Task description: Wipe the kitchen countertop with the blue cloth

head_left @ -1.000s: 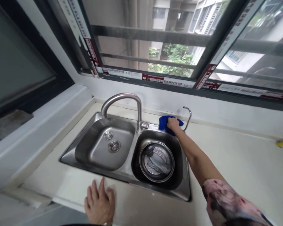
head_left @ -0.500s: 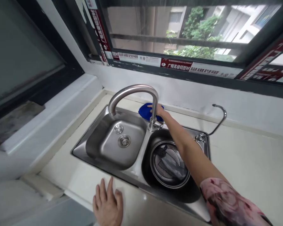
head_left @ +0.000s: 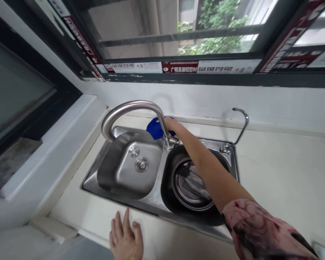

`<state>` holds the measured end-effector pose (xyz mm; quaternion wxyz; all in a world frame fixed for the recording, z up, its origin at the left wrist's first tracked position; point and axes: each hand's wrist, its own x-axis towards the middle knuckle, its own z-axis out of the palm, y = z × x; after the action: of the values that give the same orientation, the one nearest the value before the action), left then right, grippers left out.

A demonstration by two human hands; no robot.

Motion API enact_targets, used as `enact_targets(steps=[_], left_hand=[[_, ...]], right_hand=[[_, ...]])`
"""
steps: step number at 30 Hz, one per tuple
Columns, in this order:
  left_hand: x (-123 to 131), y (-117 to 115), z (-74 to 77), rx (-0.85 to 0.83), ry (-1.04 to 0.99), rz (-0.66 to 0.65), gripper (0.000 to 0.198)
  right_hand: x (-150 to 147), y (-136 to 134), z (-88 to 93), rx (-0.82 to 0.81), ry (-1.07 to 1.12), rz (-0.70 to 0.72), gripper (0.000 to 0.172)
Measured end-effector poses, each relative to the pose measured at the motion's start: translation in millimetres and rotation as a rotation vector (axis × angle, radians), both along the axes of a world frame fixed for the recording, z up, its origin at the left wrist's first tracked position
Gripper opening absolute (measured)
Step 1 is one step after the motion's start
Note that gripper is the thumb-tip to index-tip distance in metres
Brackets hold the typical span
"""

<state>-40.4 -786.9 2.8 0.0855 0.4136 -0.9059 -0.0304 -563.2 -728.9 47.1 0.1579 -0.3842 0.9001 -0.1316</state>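
My right hand (head_left: pixel 170 123) reaches behind the tall curved faucet (head_left: pixel 141 104) and presses a blue cloth (head_left: pixel 155 128) at the back rim of the sink. Part of that hand and of the cloth is hidden by the faucet's neck. My left hand (head_left: pixel 127 236) lies flat on the pale countertop (head_left: pixel 97 220) in front of the sink, fingers spread, holding nothing. Between the hands sits the steel double sink (head_left: pixel 156 189). A drain strainer (head_left: pixel 142 164) shows in its left basin.
A round perforated steel basket (head_left: pixel 188 207) with a dark, wrapped-looking item (head_left: pixel 196 184) rests in the right basin, below my right forearm. A thin hooked spout (head_left: pixel 245 126) rises at the sink's back right corner. A window frame (head_left: pixel 178 79) runs behind.
The view has turned a little, so the scene has shifted. My right hand and the blue cloth stay behind the faucet, the cloth's shape slightly altered. My left hand still rests on the counter.
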Motion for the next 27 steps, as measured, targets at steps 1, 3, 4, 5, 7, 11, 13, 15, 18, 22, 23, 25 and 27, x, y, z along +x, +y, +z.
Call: enact_targets(steps=[1,3,4,5,7,11,13,15,18,22,23,25,27], left_hand=[[0.1,-1.2,-0.8,0.005,0.004,-0.002,0.055],[0.4,-3.7,-2.7,0.018,0.012,-0.012,0.056],[0.5,-4.7,-3.5,0.024,0.017,-0.019,0.057],[0.4,-5.4,-4.2,0.029,0.023,-0.024,0.057],[-0.4,-5.8,-4.7,0.037,0.039,-0.021,0.057],[-5.7,-2.5,-2.8,0.051,0.068,-0.002,0.059],[-9.4,0.6,-1.3,0.034,0.099,0.012,0.058],[-12.3,3.5,0.0,0.006,0.138,0.024,0.057],[-13.5,4.9,0.7,-0.004,0.159,0.012,0.057],[-9.8,0.6,-2.4,0.043,0.109,0.022,0.059],[-8.7,-0.5,-3.6,0.050,0.102,0.020,0.059],[-7.4,-1.4,-5.6,0.050,0.101,0.017,0.060],[-8.0,-0.2,-5.6,0.040,0.112,0.013,0.060]], right_hand=[[2.8,14.8,2.8,0.017,0.005,-0.025,0.055],[9.1,48.7,6.9,0.055,0.024,-0.085,0.057],[12.5,66.6,8.2,0.075,0.037,-0.115,0.058],[15.6,84.5,9.2,0.095,0.049,-0.145,0.059],[21.4,118.2,11.0,0.139,0.069,-0.199,0.058],[32.3,173.3,18.0,0.237,0.095,-0.316,0.056],[38.6,195.0,23.3,0.289,0.108,-0.383,0.056],[44.8,212.5,28.1,0.339,0.123,-0.445,0.056],[50.7,226.9,30.2,0.417,0.141,-0.520,0.050],[47.7,220.8,21.2,0.505,0.135,-0.580,0.035],[45.5,217.1,18.1,0.522,0.136,-0.599,0.035],[41.2,211.1,13.4,0.544,0.142,-0.632,0.037],[39.4,207.9,11.9,0.538,0.153,-0.638,0.037]])
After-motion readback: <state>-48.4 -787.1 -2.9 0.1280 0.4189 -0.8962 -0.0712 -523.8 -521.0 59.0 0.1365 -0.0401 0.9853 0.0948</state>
